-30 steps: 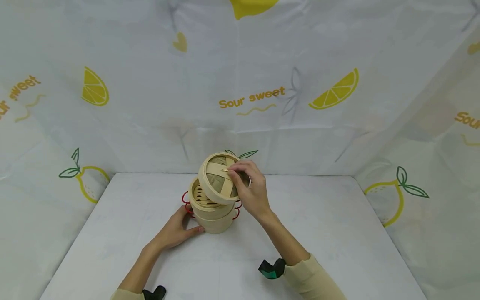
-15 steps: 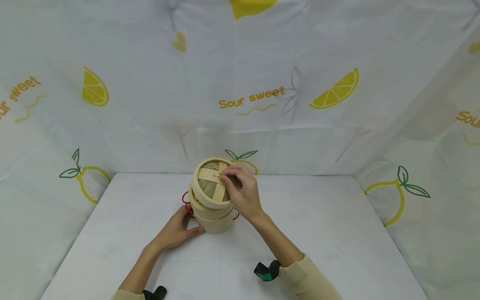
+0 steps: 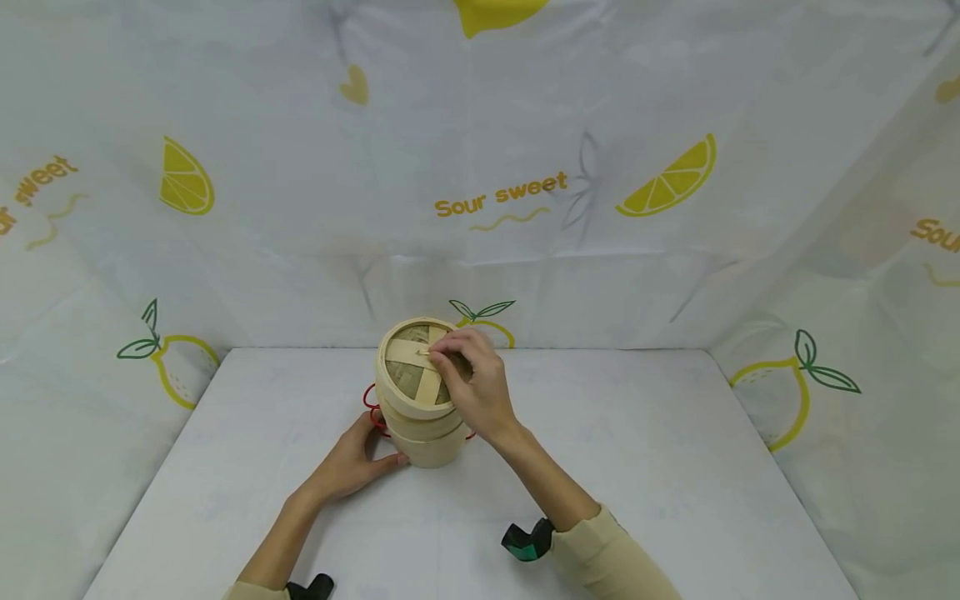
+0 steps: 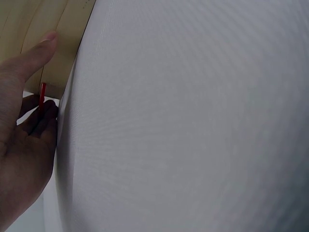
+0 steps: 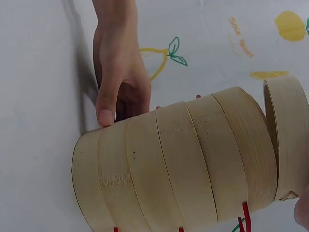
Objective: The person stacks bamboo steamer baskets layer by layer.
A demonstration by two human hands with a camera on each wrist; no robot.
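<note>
A round bamboo steamer (image 3: 429, 451) of stacked tiers stands upright on the white table, with red loop handles (image 3: 369, 396) at its sides. My left hand (image 3: 348, 462) holds it low on the left, thumb on the front wall and fingers behind, beside a red loop. Above the top tier is the bamboo lid (image 3: 406, 380), crossed by two pale strips. My right hand (image 3: 480, 390) pinches the small loop at the lid's middle. Seen from the right wrist, the lid (image 5: 288, 135) sits slightly tilted, with a narrow gap along one side of the top tier (image 5: 246, 140).
White cloth (image 3: 637, 450) covers the table. A white curtain (image 3: 300, 183) printed with lemons rises behind and at both sides. A black and green wrist strap (image 3: 527, 540) is by the right sleeve, and a black one (image 3: 311, 587) by the left.
My right hand has brought the lid left and down over the top tier, covering the slatted inside that showed before. The left hand and the steamer have stayed in place.
</note>
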